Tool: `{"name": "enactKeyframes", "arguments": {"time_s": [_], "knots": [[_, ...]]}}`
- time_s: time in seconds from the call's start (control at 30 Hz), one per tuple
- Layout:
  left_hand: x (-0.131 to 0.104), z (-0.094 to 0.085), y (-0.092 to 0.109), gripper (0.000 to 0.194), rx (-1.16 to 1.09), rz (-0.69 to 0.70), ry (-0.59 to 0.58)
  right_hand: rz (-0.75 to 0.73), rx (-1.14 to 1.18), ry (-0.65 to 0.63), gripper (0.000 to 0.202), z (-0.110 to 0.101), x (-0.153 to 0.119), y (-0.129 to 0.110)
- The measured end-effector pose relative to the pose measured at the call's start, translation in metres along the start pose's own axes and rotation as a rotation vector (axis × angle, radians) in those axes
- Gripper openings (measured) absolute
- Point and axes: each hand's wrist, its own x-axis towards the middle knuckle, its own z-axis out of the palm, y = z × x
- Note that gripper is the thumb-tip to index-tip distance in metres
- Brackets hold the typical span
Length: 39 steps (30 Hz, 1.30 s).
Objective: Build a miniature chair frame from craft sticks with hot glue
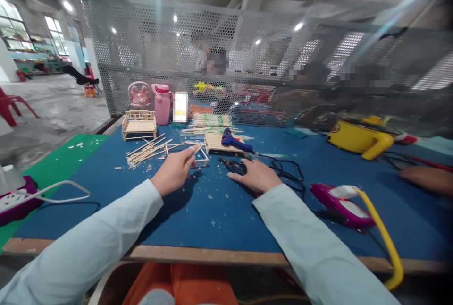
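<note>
In the head view, my left hand [174, 169] is closed, its fingers pinching a small frame of thin wooden sticks [204, 155]. My right hand [261, 175] lies low over the table with thumb and fingers apart. Between them are the handles of black-handled pliers [232, 165], whose jaws point left; a firm grip cannot be made out. Behind the pliers, a blue glue gun [236, 142] rests on a flat wooden stick piece [214, 143]. Loose wooden sticks [148, 150] lie in a pile left of the frame.
A small wooden bed model [139, 126], pink bottle [162, 105] and stick bundles [211, 121] stand along the back. To the right are a purple power strip [341, 206], yellow pot [354, 136], black cable [292, 175] and another person's hand [430, 179]. A mesh partition [141, 36] rises behind.
</note>
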Motion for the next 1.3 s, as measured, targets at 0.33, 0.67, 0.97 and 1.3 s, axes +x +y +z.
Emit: {"name": "enactKeyframes", "arguments": {"time_s": [0.33,0.67,0.97,1.3], "knots": [[0.003,-0.001,-0.002,0.063,0.112,0.17,-0.171,-0.904,-0.004,0.605,0.025,-0.03,-0.027,-0.059],[0.007,-0.028,-0.01,0.051,0.041,0.046,-0.114,-0.89,0.022,0.613,0.02,-0.01,-0.003,-0.081],[0.007,-0.047,-0.054,0.033,0.368,-0.224,0.052,-0.697,-0.05,0.633,0.024,0.016,0.0,-0.081],[0.002,-0.036,-0.042,0.052,0.496,0.028,-0.155,-0.638,0.031,0.529,0.027,0.024,0.009,-0.084]]}}
